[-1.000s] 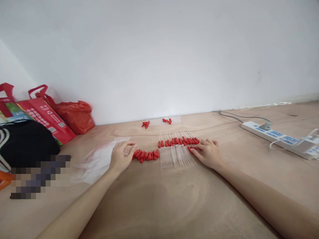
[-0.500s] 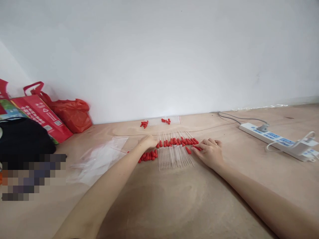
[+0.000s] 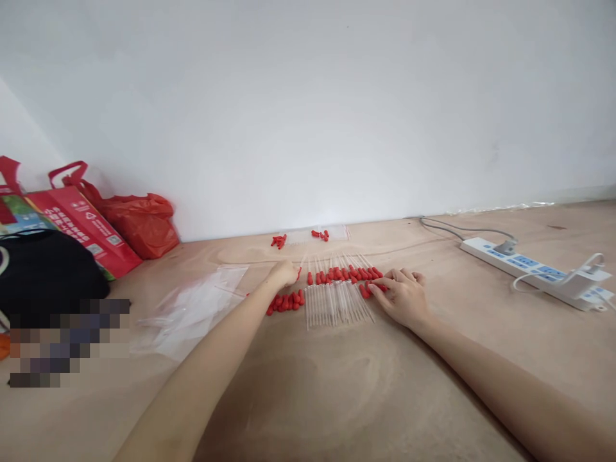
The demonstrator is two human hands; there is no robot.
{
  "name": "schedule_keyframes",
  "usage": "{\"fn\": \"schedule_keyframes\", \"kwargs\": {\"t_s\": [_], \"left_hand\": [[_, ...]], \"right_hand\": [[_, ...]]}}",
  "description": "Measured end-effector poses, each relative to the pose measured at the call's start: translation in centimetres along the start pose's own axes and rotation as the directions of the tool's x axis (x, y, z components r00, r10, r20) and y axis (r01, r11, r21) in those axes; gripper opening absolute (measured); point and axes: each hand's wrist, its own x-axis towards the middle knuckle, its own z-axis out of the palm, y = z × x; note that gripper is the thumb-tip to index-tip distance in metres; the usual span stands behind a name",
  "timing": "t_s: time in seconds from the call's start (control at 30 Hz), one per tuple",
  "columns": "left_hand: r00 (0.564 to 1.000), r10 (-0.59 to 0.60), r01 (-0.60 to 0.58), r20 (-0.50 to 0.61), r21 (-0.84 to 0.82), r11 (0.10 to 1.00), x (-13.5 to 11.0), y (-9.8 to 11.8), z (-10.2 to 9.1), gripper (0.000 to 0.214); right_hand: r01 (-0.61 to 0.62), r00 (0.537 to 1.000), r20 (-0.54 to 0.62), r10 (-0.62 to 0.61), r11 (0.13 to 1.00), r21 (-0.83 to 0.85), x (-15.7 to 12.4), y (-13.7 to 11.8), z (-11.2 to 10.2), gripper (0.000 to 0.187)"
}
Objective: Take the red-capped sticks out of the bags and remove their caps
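Glass droppers with red rubber bulbs (image 3: 337, 274) lie in a row, their clear tubes pointing to the wall. Nearer to me is a row of bare glass tubes (image 3: 337, 307). At the left end of the upper row, my left hand (image 3: 283, 274) is closed on a dropper, whose red bulb shows at the fingertips. Loose red bulbs (image 3: 287, 301) lie in a pile beside my left forearm. My right hand (image 3: 404, 296) rests at the right end of the rows, thumb and fingers pinched around red bulbs (image 3: 373, 290) partly hidden beneath them.
Clear zip bags (image 3: 197, 308) lie to the left. Further back, another clear bag (image 3: 301, 235) has several red bulbs near it. A white power strip (image 3: 529, 263) with plugs is on the right. Red bags (image 3: 139, 221) and a black bag (image 3: 52, 276) stand at left, by the wall.
My left hand has shifted slightly left, drawing a red-bulbed dropper away from the row's left end. At my right fingertips, more red bulbs now show beside the tubes.
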Motion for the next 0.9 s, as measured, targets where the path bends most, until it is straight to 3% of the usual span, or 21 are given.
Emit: {"fn": "schedule_keyframes", "kwargs": {"t_s": [0.13,0.23,0.3,0.37,0.43,0.5,0.57,0.7,0.9], "left_hand": [[0.994,0.080,-0.081,-0.074,-0.002,0.997,-2.5,0.0,-0.9,0.021],[0.969,0.224,-0.230,-0.102,-0.042,0.972,-6.0,-0.2,-0.7,0.020],[0.874,0.458,-0.469,-0.165,-0.031,0.883,-8.5,-0.7,0.0,0.017],[0.727,0.635,-0.644,-0.263,0.063,0.763,-10.5,-1.3,1.0,0.018],[0.599,0.731,-0.722,-0.326,0.175,0.669,-11.7,-1.8,2.1,0.020],[0.526,0.772,-0.749,-0.357,0.237,0.619,-12.2,-2.2,3.0,0.021],[0.495,0.783,-0.762,-0.377,0.244,0.600,-12.3,-2.4,3.6,0.020],[0.496,0.775,-0.764,-0.393,0.228,0.604,-12.1,-2.3,3.8,0.019],[0.481,0.822,-0.803,-0.303,0.223,0.552,-12.1,-2.2,3.0,0.018]], "right_hand": [[0.033,0.997,-0.067,-0.029,0.998,0.055,0.0,-0.4,-0.1,0.022],[0.129,0.989,-0.093,-0.118,0.983,0.127,-0.2,-1.2,-0.6,0.030],[0.235,0.971,-0.094,-0.222,0.958,0.165,-0.3,-2.1,-1.1,0.041],[0.337,0.942,-0.074,-0.329,0.922,0.190,-0.5,-3.3,-1.6,0.046],[0.403,0.913,-0.037,-0.405,0.889,0.216,-0.7,-4.4,-1.9,0.040],[0.434,0.896,-0.017,-0.444,0.867,0.244,-1.0,-5.4,-1.8,0.029],[0.444,0.889,-0.013,-0.458,0.854,0.271,-1.2,-6.0,-1.6,0.019],[0.434,0.890,-0.002,-0.455,0.849,0.301,-1.4,-6.5,-1.0,0.017],[0.463,0.876,-0.017,-0.482,0.831,0.310,-1.5,-6.6,-1.2,0.018]]}}
